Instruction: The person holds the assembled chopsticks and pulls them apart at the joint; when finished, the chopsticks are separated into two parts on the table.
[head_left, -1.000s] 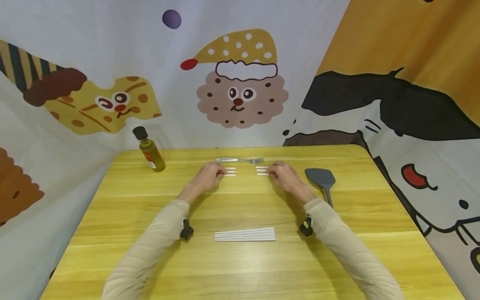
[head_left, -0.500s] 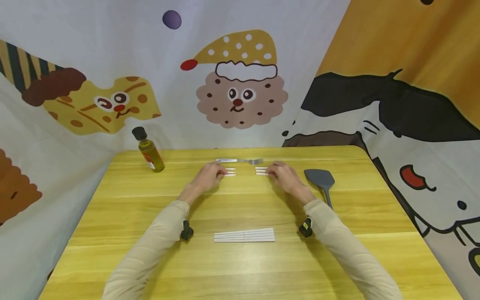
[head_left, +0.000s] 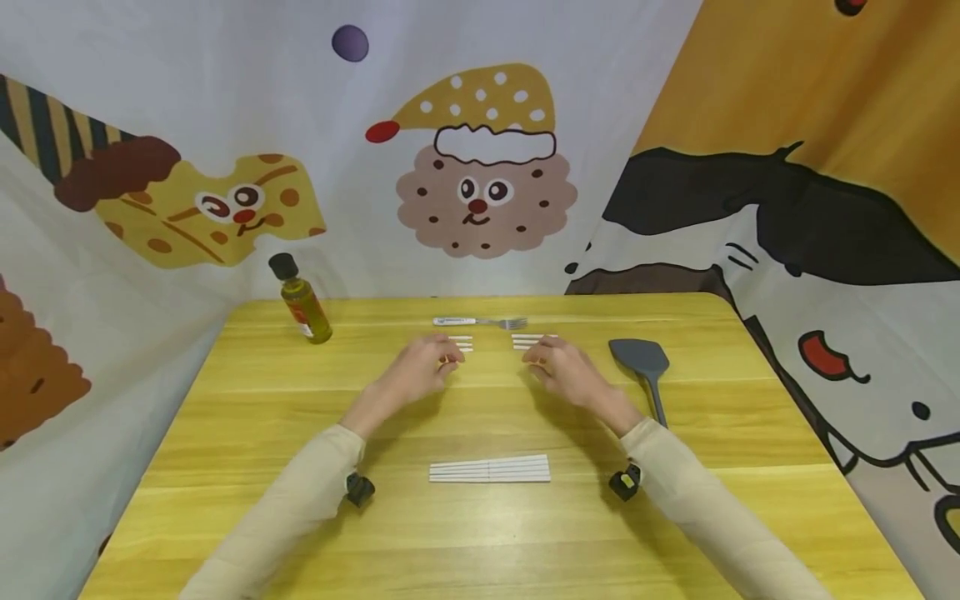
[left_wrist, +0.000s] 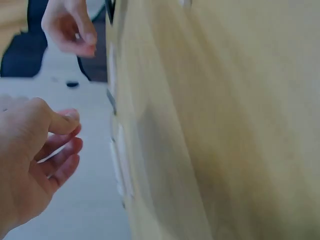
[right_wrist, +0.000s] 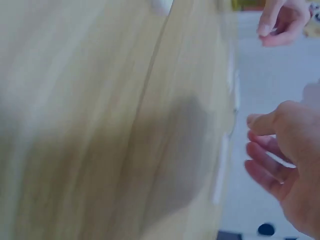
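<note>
My left hand [head_left: 420,365] hovers just in front of a small row of short white sticks [head_left: 465,343], partly covering them in the head view. Opposite it, my right hand [head_left: 573,372] is close to a matching row of white sticks [head_left: 525,341]. Both wrist views show loosely bent fingers with nothing between them, raised above the wooden table [head_left: 487,408]. A blurred white stick [right_wrist: 220,170] lies on the tabletop beyond the right fingers. Nearer the person, longer white sticks [head_left: 489,470] lie side by side in a slightly fanned bundle.
Behind the short sticks lies a fork [head_left: 480,322] with a white handle. An oil bottle [head_left: 306,308] with a black cap stands at the back left. A grey spatula [head_left: 642,358] lies right of my right hand. A cartoon-print cloth [head_left: 480,275] hangs behind the table.
Both hands have left the two rows of short sticks and drawn back toward the person, their fingers loosening. More of the right row shows. The sticks stay on the table.
</note>
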